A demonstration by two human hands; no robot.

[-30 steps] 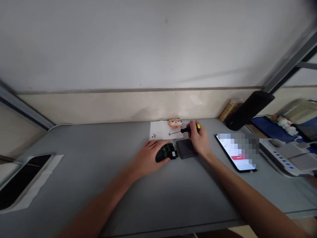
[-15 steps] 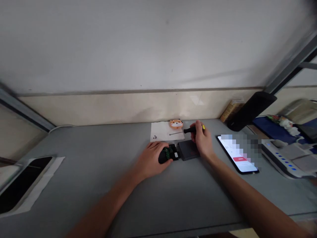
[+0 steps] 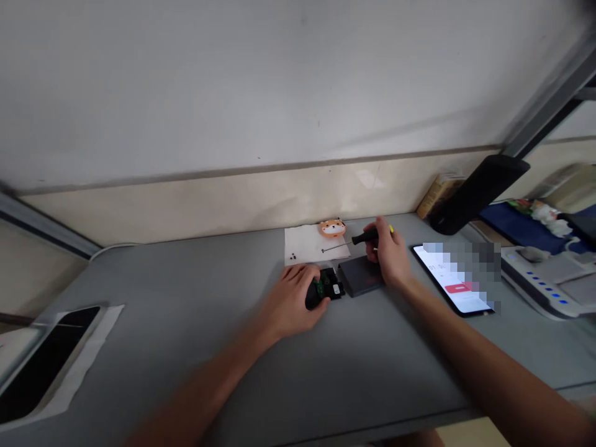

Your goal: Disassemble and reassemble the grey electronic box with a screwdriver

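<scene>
My left hand [image 3: 298,299] is wrapped round a black device with green circuit board parts [image 3: 326,287] on the grey table. My right hand [image 3: 387,251] grips a screwdriver [image 3: 365,236] with a black and yellow handle. Its thin shaft points left, and the tip is over a white paper [image 3: 305,241]. A dark flat case [image 3: 361,276] lies just right of the device, partly behind my right hand. Several tiny dark pieces [image 3: 293,256] rest at the paper's lower left. An orange and white animal-faced item [image 3: 333,228] sits at the paper's upper right.
A lit phone [image 3: 451,279] lies right of my right hand, beside a white device with blue lights [image 3: 542,285]. A black cylinder [image 3: 479,195] leans near a box [image 3: 440,194] at the wall. A dark-screened tablet [image 3: 51,357] is at the far left.
The view has tilted and shifted slightly. My right hand and the screwdriver have moved a little up and right, the tip still over the paper. My left hand keeps its hold on the device.
</scene>
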